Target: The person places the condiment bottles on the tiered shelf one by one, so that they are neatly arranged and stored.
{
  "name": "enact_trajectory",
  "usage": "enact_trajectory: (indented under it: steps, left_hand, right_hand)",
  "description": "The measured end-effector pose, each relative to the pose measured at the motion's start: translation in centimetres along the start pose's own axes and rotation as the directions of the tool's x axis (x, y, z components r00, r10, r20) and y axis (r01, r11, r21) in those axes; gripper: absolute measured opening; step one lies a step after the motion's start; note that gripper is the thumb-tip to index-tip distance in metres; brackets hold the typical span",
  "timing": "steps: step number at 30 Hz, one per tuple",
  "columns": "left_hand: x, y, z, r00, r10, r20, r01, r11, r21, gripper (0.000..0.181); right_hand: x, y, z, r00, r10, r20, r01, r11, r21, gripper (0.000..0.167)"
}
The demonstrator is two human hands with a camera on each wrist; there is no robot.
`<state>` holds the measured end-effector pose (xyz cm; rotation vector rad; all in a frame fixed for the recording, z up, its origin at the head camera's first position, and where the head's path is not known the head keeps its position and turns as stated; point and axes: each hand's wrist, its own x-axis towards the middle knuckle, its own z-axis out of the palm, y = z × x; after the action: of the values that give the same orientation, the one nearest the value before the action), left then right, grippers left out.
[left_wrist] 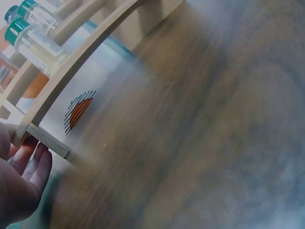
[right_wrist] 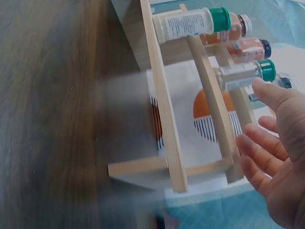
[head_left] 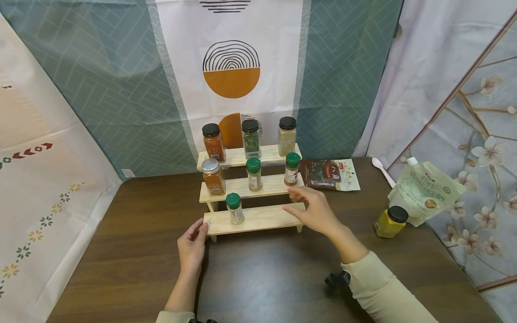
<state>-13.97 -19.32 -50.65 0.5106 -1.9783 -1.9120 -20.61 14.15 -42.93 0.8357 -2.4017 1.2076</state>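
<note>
A three-step wooden spice rack (head_left: 266,220) stands on the table with spice jars on its steps. My left hand (head_left: 191,246) grips the left end of the lowest step, and in the left wrist view its fingers (left_wrist: 40,164) curl under the board. My right hand (head_left: 319,213) is by the rack's right end, fingers spread and loosely bent, holding nothing. A green-capped jar (head_left: 235,209) is on the lowest step. The middle step bears a silver-capped jar (head_left: 214,177) and two green-capped jars, one (head_left: 254,175) mid-step, the other (head_left: 291,169) at right. Three black-capped jars, one with green flakes (head_left: 251,140), line the top.
Right of the rack lies a dark-and-white spice packet (head_left: 331,175). Farther right are a white spoon (head_left: 383,171), a pale green spouted pouch (head_left: 426,193) and a yellow jar with a black lid (head_left: 390,222). Patterned cloths (head_left: 343,67) hang behind the table.
</note>
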Motion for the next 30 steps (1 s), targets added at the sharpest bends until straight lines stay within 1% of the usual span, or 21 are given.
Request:
enact_trajectory:
  steps: [4, 11, 16, 24, 30]
  left_hand:
    - [0.0, 0.0, 0.0, 1.000, 0.001, -0.002, -0.001, 1.000, -0.005, 0.034]
    - [0.0, 0.0, -0.1, 1.000, 0.003, 0.014, -0.003, 1.000, -0.007, 0.036]
    - [0.0, 0.1, 0.0, 1.000, 0.004, 0.009, -0.004, 1.000, -0.009, 0.035]
    - [0.1, -0.2, 0.0, 1.000, 0.004, 0.010, -0.004, 1.000, -0.011, 0.035]
    - [0.1, -0.1, 0.0, 1.000, 0.012, 0.009, -0.012, 1.000, -0.018, 0.035]
  right_hand:
    - [-0.6, 0.6, -0.8, 1.000, 0.004, -0.009, -0.004, 0.999, -0.037, 0.047]
    - [-1.6, 1.2, -2.6, 0.998, 0.004, -0.055, -0.011, 0.992, -0.125, 0.045]
    - [-2.2, 1.7, -3.9, 0.997, 0.020, -0.076, -0.033, 0.984, -0.174, 0.046]
    - [-3.4, 2.6, -6.1, 0.993, 0.055, -0.105, -0.078, 0.969, -0.236, 0.047]
    - [-4.4, 3.4, -7.9, 0.988, 0.052, -0.144, -0.091, 0.956, -0.279, 0.046]
